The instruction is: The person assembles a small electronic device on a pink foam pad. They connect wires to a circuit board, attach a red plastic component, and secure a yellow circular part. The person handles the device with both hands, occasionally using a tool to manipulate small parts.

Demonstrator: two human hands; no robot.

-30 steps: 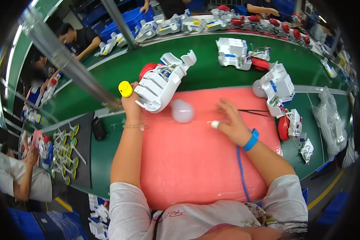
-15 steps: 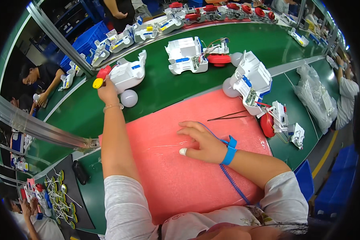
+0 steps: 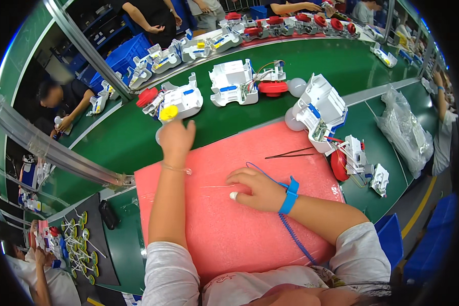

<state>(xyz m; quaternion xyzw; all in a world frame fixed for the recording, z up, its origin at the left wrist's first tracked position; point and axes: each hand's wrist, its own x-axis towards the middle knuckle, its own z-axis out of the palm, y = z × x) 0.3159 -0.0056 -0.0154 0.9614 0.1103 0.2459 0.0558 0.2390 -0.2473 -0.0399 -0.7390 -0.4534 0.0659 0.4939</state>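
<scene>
My left hand [image 3: 176,138] is over the green bench, its fingertips closed on a round yellow part [image 3: 168,112]; the thumb sticks out to the right. Just beyond it sits a white plastic housing [image 3: 187,102] with a red round part [image 3: 147,96] at its left end. A pale ball [image 3: 158,135] is mostly hidden behind my hand. On the pink foam mat [image 3: 209,229] rests my right hand [image 3: 257,189], empty, with loosely bent fingers, a white cover on the thumb and a blue wrist strap [image 3: 290,196]. Dark tweezers [image 3: 290,153] lie beyond it.
Another white housing [image 3: 234,84] stands mid-bench; one more [image 3: 319,109], wired to a red part [image 3: 339,164], sits at the right. A clear plastic bag [image 3: 405,127] lies far right. Several housings line the back rail. A metal post [image 3: 61,148] rises at left. Co-workers sit around.
My left hand has moved right and nearer with the yellow part, off the left end of the white housing. The right hand stays on the mat. The whole view has shifted slightly.
</scene>
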